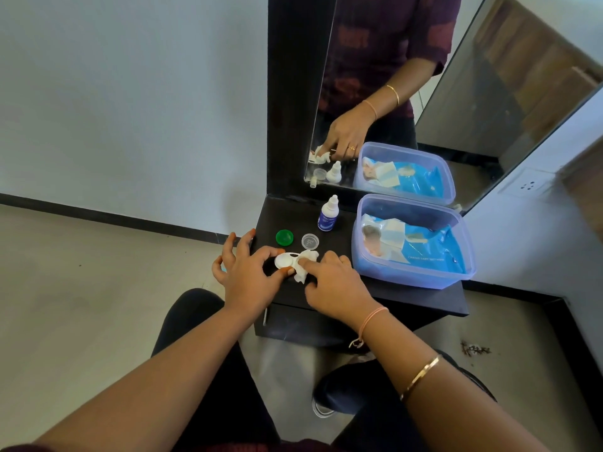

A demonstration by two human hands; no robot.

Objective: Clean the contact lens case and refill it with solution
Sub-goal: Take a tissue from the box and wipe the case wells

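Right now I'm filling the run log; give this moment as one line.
left hand steadies lens case | right hand wipes with tissue | both caps off | solution bottle untouched

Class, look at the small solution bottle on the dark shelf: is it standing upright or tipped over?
Upright. The solution bottle stands on its base on the dark shelf, white nozzle pointing up, apart from both hands. Whether it is capped cannot be told.
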